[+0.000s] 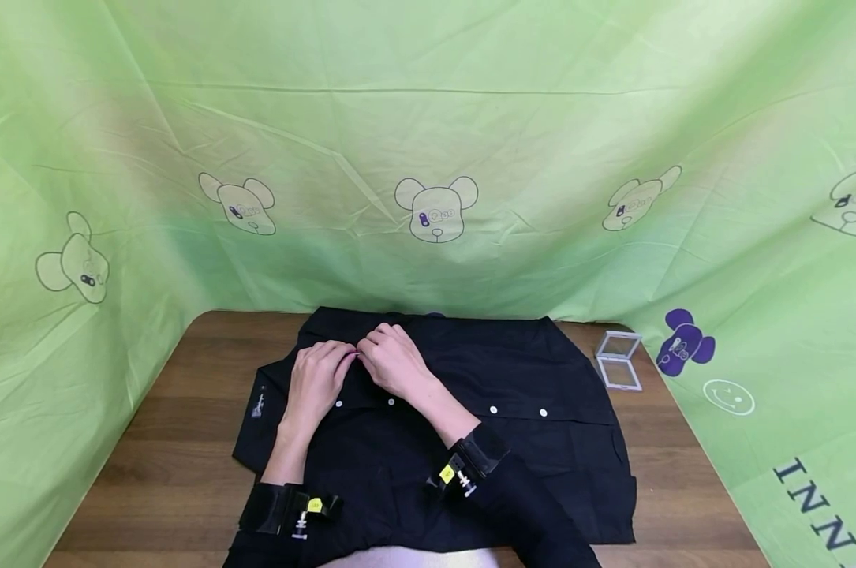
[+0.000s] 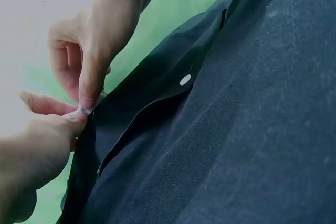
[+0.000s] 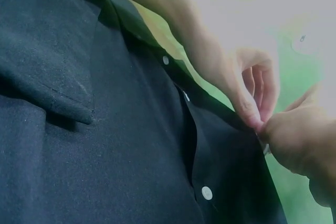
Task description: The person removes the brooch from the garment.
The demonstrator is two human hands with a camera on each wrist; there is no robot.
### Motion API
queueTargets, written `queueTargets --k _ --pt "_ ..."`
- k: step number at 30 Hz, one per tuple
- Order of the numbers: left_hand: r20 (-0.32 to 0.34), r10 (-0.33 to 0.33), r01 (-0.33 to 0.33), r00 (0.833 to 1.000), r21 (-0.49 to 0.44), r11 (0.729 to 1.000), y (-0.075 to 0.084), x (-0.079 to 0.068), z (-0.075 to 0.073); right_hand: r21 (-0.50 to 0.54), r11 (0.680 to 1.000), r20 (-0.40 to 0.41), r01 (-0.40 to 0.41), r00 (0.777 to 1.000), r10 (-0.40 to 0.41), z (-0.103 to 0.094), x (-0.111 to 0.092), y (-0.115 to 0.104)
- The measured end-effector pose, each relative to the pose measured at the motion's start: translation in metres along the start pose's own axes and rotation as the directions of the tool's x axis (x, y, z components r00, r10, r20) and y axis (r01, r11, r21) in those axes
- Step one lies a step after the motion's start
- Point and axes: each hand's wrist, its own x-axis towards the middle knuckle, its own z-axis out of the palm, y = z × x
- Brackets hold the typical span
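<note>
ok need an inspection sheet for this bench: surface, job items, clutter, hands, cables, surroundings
Surface: brown wooden table, largely covered by cloth.
Job items: black shirt, spread out; white buttons in a row.
Clutter: small open case at the table's far right.
Left hand: pinching at the shirt's lifted edge.
Right hand: same, beside it; small pale piece between them, unclear what.
Cables: nothing seen.
Surroundings: green backdrop with cartoon heads, behind and on both sides.
</note>
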Motion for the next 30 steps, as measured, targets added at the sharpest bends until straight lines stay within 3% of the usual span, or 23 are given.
queueTargets --k 11,21,30 --pt "0.004 0.003 -0.003 1.0 0.0 1.0 0.002 0.0 -0.001 0.007 1.0 -0.002 -0.015 1.0 0.015 0.002 0.001 0.0" --pt "-0.003 0.023 -0.023 1.0 -0.127 0.992 -0.004 0.0 0.002 0.139 0.99 -0.056 -0.024 0.998 0.033 0.008 -0.004 0.005" --pt "0.062 -0.12 0.133 0.991 -0.287 0.949 -0.01 -0.005 0.005 0.329 0.941 -0.124 -0.081 0.984 0.128 0.022 -0.011 0.011"
